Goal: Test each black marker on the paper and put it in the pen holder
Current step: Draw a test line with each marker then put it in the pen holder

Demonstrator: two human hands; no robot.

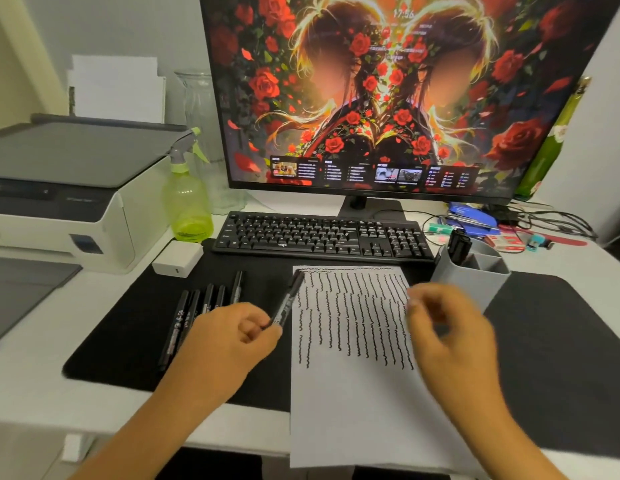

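My left hand [232, 336] grips a black marker [288, 299] that points up and away, just left of the paper's edge. The white paper [353, 393] lies on the black desk mat and carries several wavy black test lines. My right hand [447, 332] hovers blurred over the paper's right side, fingers loosely curled, holding nothing I can see. Several more black markers [194, 313] lie in a row on the mat, left of my left hand. A grey pen holder [471, 275] stands at the paper's upper right with black markers [458, 245] in it.
A black keyboard [322, 237] sits behind the paper, below a monitor [388, 91]. A green spray bottle [187, 199], a white charger block [178, 258] and a printer [66, 188] stand at the left. Cables and small items clutter the back right.
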